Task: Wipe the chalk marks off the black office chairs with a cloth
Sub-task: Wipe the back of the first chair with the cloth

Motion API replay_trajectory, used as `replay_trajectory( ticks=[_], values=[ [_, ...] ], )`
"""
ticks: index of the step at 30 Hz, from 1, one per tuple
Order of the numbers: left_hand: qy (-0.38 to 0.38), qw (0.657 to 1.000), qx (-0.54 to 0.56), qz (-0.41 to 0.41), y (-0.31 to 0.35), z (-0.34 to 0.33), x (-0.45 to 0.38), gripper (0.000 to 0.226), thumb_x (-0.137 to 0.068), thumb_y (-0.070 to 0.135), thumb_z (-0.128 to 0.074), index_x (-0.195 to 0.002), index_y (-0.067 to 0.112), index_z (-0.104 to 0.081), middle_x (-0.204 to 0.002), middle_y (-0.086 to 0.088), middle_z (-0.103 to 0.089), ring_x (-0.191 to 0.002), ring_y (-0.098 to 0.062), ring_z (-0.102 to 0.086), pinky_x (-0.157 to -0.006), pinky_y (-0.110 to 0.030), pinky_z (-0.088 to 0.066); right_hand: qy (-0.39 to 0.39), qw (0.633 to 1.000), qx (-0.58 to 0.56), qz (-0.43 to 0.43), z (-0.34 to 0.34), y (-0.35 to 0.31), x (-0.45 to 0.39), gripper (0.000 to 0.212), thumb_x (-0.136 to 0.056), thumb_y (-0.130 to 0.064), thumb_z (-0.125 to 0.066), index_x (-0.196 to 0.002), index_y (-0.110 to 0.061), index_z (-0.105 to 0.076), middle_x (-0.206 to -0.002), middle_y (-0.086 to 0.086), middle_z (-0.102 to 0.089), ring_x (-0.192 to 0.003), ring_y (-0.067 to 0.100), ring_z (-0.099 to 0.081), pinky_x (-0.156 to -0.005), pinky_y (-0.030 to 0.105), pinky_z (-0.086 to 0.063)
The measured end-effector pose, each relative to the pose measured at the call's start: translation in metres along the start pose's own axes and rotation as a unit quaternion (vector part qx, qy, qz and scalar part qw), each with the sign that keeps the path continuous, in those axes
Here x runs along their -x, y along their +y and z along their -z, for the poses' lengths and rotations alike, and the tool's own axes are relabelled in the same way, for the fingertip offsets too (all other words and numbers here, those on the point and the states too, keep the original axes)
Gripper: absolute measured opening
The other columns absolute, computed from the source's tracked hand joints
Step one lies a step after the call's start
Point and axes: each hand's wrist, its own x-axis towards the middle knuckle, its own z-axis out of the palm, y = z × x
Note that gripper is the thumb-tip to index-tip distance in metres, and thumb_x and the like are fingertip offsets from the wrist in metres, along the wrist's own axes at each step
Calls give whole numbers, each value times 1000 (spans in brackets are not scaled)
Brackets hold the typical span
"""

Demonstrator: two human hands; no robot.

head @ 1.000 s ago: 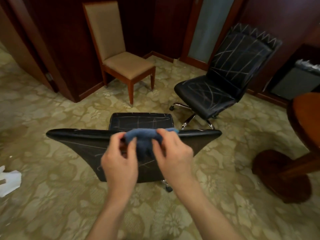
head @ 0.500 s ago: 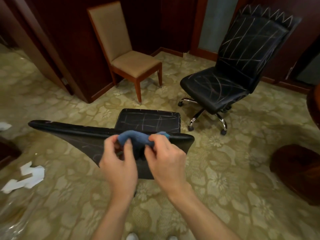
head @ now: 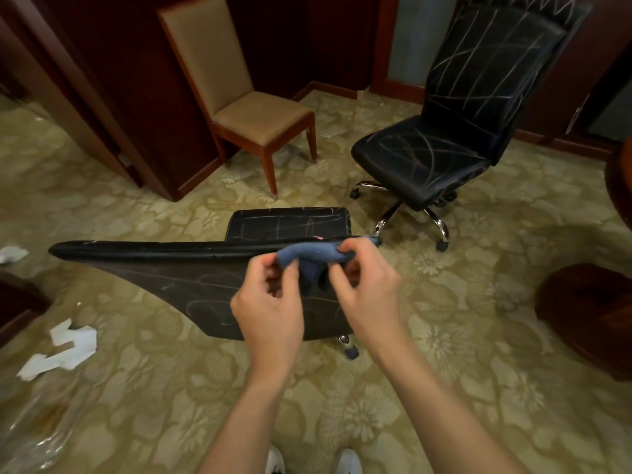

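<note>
A blue cloth point(head: 309, 254) is bunched over the right end of the top edge of the near black office chair's backrest point(head: 178, 278). My left hand point(head: 270, 306) pinches the cloth's left side, and my right hand point(head: 366, 289) pinches its right side. Faint chalk lines cross the back of this backrest, and white lines mark its seat point(head: 290, 222) beyond. A second black office chair point(head: 455, 107) stands at the far right, its seat and backrest covered in white chalk lines.
A tan upholstered wooden chair point(head: 246, 107) stands against the dark wood wall at the back. White paper scraps point(head: 61, 350) lie on the patterned carpet at left. A dark round table base point(head: 588, 316) sits at right. My shoes point(head: 311, 461) show at the bottom edge.
Both hands and the cloth have slid right along the backrest's top edge to its right end. The view has shifted, so more of the left floor shows.
</note>
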Motion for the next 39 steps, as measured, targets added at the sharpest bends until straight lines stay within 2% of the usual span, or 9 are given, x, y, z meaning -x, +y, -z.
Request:
replay_trajectory(
  ticks=[3, 8, 13, 16, 20, 25, 27, 34, 39],
  values=[
    [18, 1000, 0, 11, -9, 19, -12, 10, -92, 18, -68, -97, 25, -62, -82, 7, -70, -74, -10, -69, -71, -40, -60, -25, 998, 27, 42, -13, -19, 1, 23, -87, -22, -62, -108, -15, -61, -88, -3, -60, -68, 10, -57, -60, 31, -53],
    [-1, 999, -33, 12, -6, 31, -8, 9, -95, 24, -65, -99, 30, -61, -91, 11, -66, -83, -4, -65, -73, -24, -54, -46, 997, 20, 63, -13, -20, 9, 25, -89, -22, -66, -113, -17, -60, -90, -6, -62, -70, 7, -59, -60, 31, -55],
    [-47, 998, -27, -33, -7, 46, 0, 7, -94, 24, -66, -98, 25, -60, -99, 5, -61, -91, -10, -62, -75, -29, -53, -55, 997, -49, 0, -2, -15, 28, 46, -90, -27, -69, -132, -21, -51, -87, -20, -53, -77, -4, -56, -68, 10, -46],
    [-111, 992, 39, -41, -3, 65, 5, 5, -91, 33, -62, -88, 33, -58, -82, 9, -64, -76, -8, -62, -66, -23, -50, -100, 988, -108, -50, -2, -20, 40, 49, -89, -29, -70, -133, -28, -49, -79, -15, -56, -76, 6, -60, -66, 20, -50],
    [-168, 976, 136, 6, -7, 94, 1, 8, -94, 17, -62, -88, 20, -57, -74, 11, -62, -70, -1, -58, -62, -16, -47, -140, 968, -158, -137, -15, -34, 55, 53, -83, -38, -76, -130, -31, -51, -110, -12, -56, -103, 3, -58, -84, 18, -50],
    [-195, 946, 233, 113, -35, 134, -18, 11, -92, 23, -60, -94, 12, -59, -81, 2, -64, -76, -10, -62, -65, -21, -52, -210, 851, -387, -287, -40, -63, 71, 33, -86, -29, -71, -116, -17, -64, -116, 4, -68, -109, 17, -66, -92, 32, -55],
    [-192, 946, 221, 137, -52, 152, -30, 13, -94, 24, -64, -98, 13, -59, -82, 0, -67, -77, -13, -65, -65, -22, -53, -212, 843, -413, -272, -59, -79, 74, 26, -90, -16, -65, -115, -7, -64, -109, 5, -72, -107, 21, -68, -88, 31, -56],
    [-143, 959, 190, 153, -130, 227, -95, 22, -94, 14, -64, -90, 35, -65, -86, -7, -73, -83, -19, -72, -68, -27, -57, -118, 942, -211, -233, -176, -139, 100, 1, -95, -15, -63, -96, -16, -63, -87, 2, -67, -84, 18, -67, -71, 33, -56],
    [-104, 980, 134, 106, -169, 260, -151, 12, -91, 21, -70, -96, 32, -66, -89, 5, -70, -84, -10, -67, -71, -18, -51, 5, 988, 95, -125, -242, -181, 94, 11, -90, -31, -66, -98, -23, -66, -87, -14, -46, -77, 5, -52, -63, 24, -45]
  ],
)
